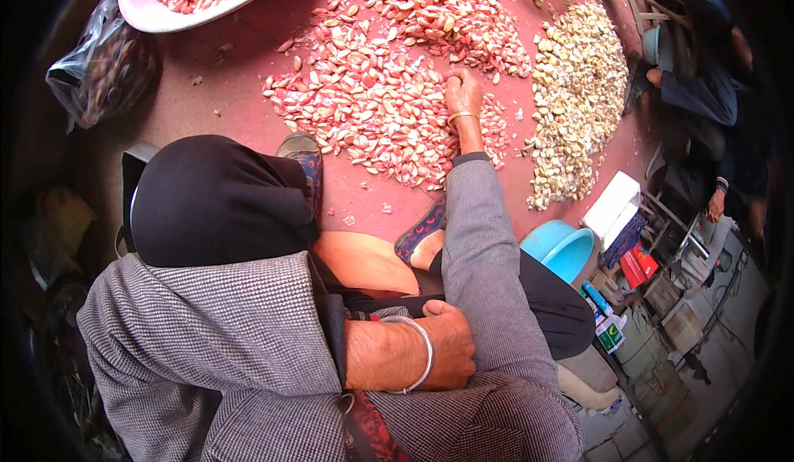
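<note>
A wide heap of pink and white pieces, which look like unpeeled garlic cloves, lies on the red floor before me. My right hand, with a gold-coloured bangle, reaches down to the heap's right part. Its fingers are curled together and touch the cloves; what they hold is hidden. Across my lap, close to my right sleeve, rests my left hand, wearing a silver bangle. It is closed with the fingertips tucked out of sight, so its contents cannot be seen. Right of the heap lies a long pile of pale yellowish pieces.
A white basin of pink cloves stands at the upper left, near a clear plastic bag with dark contents. On the right are a blue basin, a white box and a person's hand. My shoes flank the heap's near edge.
</note>
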`<action>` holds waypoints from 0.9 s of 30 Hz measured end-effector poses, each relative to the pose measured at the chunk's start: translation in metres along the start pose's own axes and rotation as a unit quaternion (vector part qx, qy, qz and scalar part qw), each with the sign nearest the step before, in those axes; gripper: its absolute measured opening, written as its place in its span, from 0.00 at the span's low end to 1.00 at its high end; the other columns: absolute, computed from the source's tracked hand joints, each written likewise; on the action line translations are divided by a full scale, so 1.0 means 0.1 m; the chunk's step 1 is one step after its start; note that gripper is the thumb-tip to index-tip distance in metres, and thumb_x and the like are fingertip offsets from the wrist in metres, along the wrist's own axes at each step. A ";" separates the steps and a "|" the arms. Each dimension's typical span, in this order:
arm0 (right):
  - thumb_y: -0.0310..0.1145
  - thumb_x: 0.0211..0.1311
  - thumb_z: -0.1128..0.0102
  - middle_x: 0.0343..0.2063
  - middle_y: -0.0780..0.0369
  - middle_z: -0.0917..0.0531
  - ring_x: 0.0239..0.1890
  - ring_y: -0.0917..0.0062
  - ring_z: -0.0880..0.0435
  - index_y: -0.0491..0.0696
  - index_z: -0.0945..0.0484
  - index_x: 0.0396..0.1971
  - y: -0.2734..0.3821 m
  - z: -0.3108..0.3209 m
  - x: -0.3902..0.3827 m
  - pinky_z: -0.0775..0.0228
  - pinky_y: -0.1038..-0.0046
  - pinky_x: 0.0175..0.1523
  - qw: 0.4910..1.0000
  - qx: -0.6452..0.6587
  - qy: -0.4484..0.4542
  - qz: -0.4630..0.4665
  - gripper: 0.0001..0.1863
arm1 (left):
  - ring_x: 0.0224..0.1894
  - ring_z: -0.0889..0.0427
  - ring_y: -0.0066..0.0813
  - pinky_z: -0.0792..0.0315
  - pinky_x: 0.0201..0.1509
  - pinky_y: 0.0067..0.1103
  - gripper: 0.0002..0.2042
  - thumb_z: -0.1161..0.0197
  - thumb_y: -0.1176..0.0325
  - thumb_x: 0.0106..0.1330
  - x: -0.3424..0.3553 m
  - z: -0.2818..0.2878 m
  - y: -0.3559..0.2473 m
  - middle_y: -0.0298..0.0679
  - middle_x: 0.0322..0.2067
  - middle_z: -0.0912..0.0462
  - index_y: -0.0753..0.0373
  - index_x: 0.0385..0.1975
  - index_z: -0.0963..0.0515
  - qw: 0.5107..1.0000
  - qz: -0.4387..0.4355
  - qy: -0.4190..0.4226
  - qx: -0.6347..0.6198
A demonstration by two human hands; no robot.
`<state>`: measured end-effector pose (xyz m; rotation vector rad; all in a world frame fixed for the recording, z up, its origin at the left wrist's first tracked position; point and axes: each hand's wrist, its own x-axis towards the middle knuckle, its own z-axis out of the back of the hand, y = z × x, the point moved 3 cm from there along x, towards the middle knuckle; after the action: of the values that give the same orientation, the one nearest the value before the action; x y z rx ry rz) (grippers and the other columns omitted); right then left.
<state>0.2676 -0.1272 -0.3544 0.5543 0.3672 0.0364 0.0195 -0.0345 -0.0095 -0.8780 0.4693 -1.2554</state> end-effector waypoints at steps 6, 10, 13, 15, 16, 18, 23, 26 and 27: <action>0.45 0.57 0.39 0.33 0.53 0.13 0.39 0.58 0.14 0.51 0.15 0.37 0.35 -0.01 -0.03 0.24 0.59 0.46 0.999 0.003 -0.008 0.042 0.15 | 0.26 0.19 0.44 0.30 0.23 0.46 0.11 0.41 0.60 0.57 0.01 -0.01 -0.02 0.43 0.24 0.16 0.58 0.26 0.14 1.000 -0.003 0.000 0.000; 0.48 0.54 0.33 0.34 0.54 0.13 0.40 0.58 0.14 0.51 0.15 0.36 0.52 -0.13 0.02 0.24 0.59 0.46 0.992 -0.112 0.014 0.048 0.17 | 0.26 0.19 0.44 0.30 0.23 0.46 0.11 0.41 0.60 0.57 0.01 -0.02 -0.02 0.43 0.24 0.16 0.58 0.26 0.15 1.000 -0.001 -0.002 0.000; 0.48 0.52 0.31 0.32 0.55 0.13 0.38 0.57 0.14 0.51 0.15 0.35 0.47 -0.18 0.06 0.24 0.59 0.44 0.994 -0.104 0.009 0.030 0.17 | 0.26 0.19 0.44 0.30 0.23 0.46 0.11 0.41 0.60 0.57 0.02 -0.02 -0.04 0.43 0.24 0.16 0.58 0.26 0.15 1.000 -0.002 -0.001 -0.003; 0.47 0.52 0.30 0.30 0.55 0.13 0.34 0.60 0.13 0.51 0.15 0.35 0.38 -0.20 0.06 0.24 0.61 0.41 0.999 -0.047 0.015 0.007 0.17 | 0.26 0.19 0.44 0.30 0.23 0.46 0.11 0.41 0.60 0.57 0.03 -0.01 -0.04 0.43 0.24 0.16 0.58 0.25 0.15 1.000 -0.003 -0.003 -0.003; 0.47 0.52 0.30 0.29 0.55 0.13 0.32 0.62 0.13 0.50 0.15 0.35 0.34 -0.20 0.06 0.24 0.62 0.39 0.999 -0.024 0.017 -0.018 0.17 | 0.26 0.19 0.44 0.30 0.23 0.46 0.11 0.41 0.60 0.57 0.02 -0.01 -0.03 0.44 0.24 0.16 0.58 0.25 0.15 1.000 -0.003 -0.004 -0.005; 0.42 0.56 0.31 0.21 0.61 0.16 0.18 0.77 0.21 0.47 0.16 0.33 0.30 -0.19 0.02 0.32 0.74 0.24 0.981 0.188 0.037 -0.027 0.13 | 0.26 0.19 0.44 0.30 0.23 0.46 0.11 0.41 0.59 0.57 0.02 -0.01 -0.02 0.44 0.24 0.16 0.58 0.25 0.15 1.000 -0.002 -0.005 -0.005; 0.38 0.64 0.36 0.17 0.72 0.34 0.14 0.89 0.39 0.48 0.22 0.32 0.29 -0.09 -0.17 0.52 0.83 0.16 0.774 0.582 0.205 -0.142 0.09 | 0.26 0.19 0.45 0.31 0.23 0.46 0.12 0.41 0.59 0.57 0.00 0.00 -0.01 0.44 0.24 0.17 0.58 0.25 0.15 1.000 0.000 0.000 -0.001; 0.39 0.65 0.40 0.25 0.68 0.26 0.25 0.82 0.27 0.48 0.23 0.33 0.38 -0.04 -0.27 0.39 0.80 0.23 0.685 0.671 0.260 -0.112 0.10 | 0.25 0.19 0.45 0.31 0.23 0.46 0.12 0.41 0.59 0.56 0.01 -0.01 -0.03 0.44 0.24 0.17 0.58 0.25 0.15 1.000 -0.004 0.005 0.002; 0.39 0.65 0.40 0.26 0.67 0.23 0.28 0.80 0.24 0.47 0.23 0.34 0.39 -0.05 -0.31 0.35 0.79 0.25 0.672 0.686 0.255 -0.110 0.10 | 0.25 0.20 0.45 0.31 0.23 0.46 0.12 0.41 0.59 0.56 0.01 -0.02 -0.04 0.44 0.24 0.17 0.58 0.25 0.15 1.000 -0.005 0.005 0.001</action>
<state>0.2397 -0.0951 -0.3279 2.0371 1.0202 -0.3683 0.0163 -0.0366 -0.0073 -0.8729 0.4725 -1.2702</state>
